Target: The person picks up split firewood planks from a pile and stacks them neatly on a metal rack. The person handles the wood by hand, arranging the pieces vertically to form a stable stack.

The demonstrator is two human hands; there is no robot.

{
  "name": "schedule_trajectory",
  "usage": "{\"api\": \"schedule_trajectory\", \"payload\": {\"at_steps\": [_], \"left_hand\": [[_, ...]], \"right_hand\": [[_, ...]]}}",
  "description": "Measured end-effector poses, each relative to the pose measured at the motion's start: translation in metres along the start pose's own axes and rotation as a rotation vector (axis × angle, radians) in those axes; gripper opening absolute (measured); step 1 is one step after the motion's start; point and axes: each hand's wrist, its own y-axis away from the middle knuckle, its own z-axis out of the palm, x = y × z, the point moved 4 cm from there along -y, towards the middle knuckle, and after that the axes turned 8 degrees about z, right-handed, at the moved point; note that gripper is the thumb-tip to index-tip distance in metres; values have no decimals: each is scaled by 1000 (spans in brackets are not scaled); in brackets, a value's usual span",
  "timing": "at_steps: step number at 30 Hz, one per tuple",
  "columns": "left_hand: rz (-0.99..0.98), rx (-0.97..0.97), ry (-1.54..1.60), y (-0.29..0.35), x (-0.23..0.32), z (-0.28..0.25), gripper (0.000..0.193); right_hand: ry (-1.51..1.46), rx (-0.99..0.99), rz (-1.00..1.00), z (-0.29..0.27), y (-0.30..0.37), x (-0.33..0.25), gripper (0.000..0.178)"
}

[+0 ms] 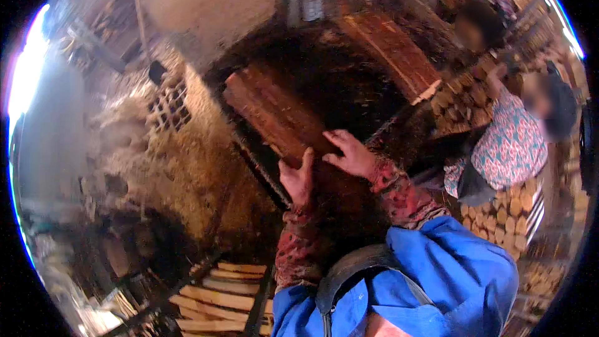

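Note:
A reddish-brown slab of rough wood (268, 106) lies lengthwise on a dark machine table (355, 100), slanting from far left toward me. My left hand (297, 182) is at its near end, thumb apart from the fingers, and seems to touch it. Just to the right, my right hand (352, 157) has its fingers spread and pointing left, close to the slab's near right corner. Neither hand is wrapped around the wood. Blur hides whether the right fingertips touch it.
Farther right on the table lies another long slab (399, 56). A person in a patterned top (511, 143) stands at the right beside stacked wood pieces (499, 218). Sawdust (187, 175) covers the left side. Pale boards (218, 299) lie at the lower left.

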Motion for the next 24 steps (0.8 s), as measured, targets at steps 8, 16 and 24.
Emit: {"api": "schedule_trajectory", "payload": {"at_steps": [8, 16, 24], "left_hand": [[-41, -81, 47, 2, 16, -17, 69], [-26, -106, -92, -13, -10, -22, 81], [-21, -136, -56, -7, -26, -46, 78]], "right_hand": [[81, 133, 185, 34, 34, -12, 58], [19, 198, 240, 49, 24, 1, 52], [154, 286, 201, 75, 40, -19, 50]]}}
